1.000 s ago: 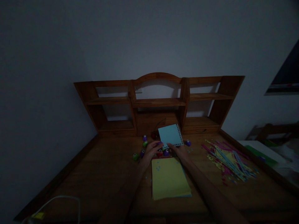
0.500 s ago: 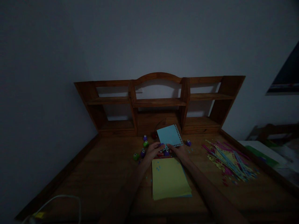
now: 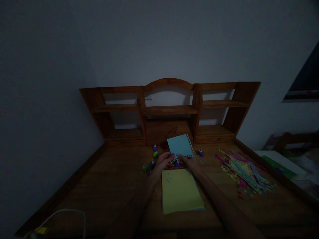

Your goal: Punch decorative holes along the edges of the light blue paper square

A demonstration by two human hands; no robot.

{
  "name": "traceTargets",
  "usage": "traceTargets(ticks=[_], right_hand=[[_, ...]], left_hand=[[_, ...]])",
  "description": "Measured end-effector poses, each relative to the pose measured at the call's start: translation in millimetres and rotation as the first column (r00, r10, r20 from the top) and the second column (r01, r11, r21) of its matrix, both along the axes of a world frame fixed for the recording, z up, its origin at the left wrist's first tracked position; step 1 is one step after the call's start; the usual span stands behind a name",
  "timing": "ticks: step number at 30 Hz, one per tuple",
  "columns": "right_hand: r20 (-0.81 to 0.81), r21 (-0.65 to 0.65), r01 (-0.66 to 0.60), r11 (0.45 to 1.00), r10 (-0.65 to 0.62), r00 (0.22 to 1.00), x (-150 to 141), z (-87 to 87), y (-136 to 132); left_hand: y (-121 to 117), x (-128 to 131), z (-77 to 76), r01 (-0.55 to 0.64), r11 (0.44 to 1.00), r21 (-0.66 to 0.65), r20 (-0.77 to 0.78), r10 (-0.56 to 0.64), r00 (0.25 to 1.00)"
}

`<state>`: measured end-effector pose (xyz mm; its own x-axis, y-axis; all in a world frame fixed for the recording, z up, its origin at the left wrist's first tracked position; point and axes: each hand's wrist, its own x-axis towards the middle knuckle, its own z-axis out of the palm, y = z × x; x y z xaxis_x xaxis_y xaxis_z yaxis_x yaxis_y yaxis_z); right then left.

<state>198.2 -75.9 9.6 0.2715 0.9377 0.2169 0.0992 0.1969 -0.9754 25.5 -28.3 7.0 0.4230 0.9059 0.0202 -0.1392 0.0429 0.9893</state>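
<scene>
A light blue paper sheet [image 3: 180, 145] with a row of punched holes along its right edge is held tilted up above the desk. My left hand [image 3: 163, 161] is closed round a small purple punch at the sheet's lower left corner. My right hand [image 3: 191, 163] pinches the sheet's lower edge. Directly below my hands lies a stack of yellow paper [image 3: 179, 190] with a few blue punched bits on it. Small punches lie about my hands: green ones [image 3: 155, 153], a purple one [image 3: 200, 153] and a red one near the sheet.
A pile of coloured paper strips [image 3: 245, 171] lies at the right of the wooden desk [image 3: 104, 186]. A wooden hutch with shelves [image 3: 169, 109] stands at the back. A white cable [image 3: 59, 215] loops at the near left corner. The scene is very dim.
The blue sheet has shifted slightly left and lower between my hands. The hands have stayed nearly in place.
</scene>
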Motion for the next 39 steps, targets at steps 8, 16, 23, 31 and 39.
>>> traceTargets(ticks=[8, 16, 23, 31, 39], right_hand=[[-0.001, -0.037, -0.044, 0.998, 0.044, 0.999, 3, -5.2, 4], [-0.046, -0.022, -0.057, 0.998, 0.056, 0.997, 1, -7.8, 5], [-0.009, -0.033, -0.063, 0.997, 0.062, 0.998, 2, -10.2, 5], [0.024, -0.04, -0.083, 0.996, 0.084, 0.996, 3, -12.4, 6], [-0.007, -0.049, -0.052, 0.997, 0.052, 0.999, 1, -8.2, 3]], left_hand=[[8, 0, -8.8, -0.013, 1.0, 0.022, -0.016, 0.013, 1.0], [8, 0, -12.1, 0.002, 1.0, 0.017, -0.001, -0.002, 1.0], [5, 1, -9.0, -0.027, 0.999, -0.034, 0.002, 0.027, 1.0], [-1, 6, -9.0, -0.093, 0.994, -0.054, 0.04, 0.095, 0.995], [-4, 3, -4.5, -0.057, 0.994, -0.088, 0.068, 0.063, 0.996]])
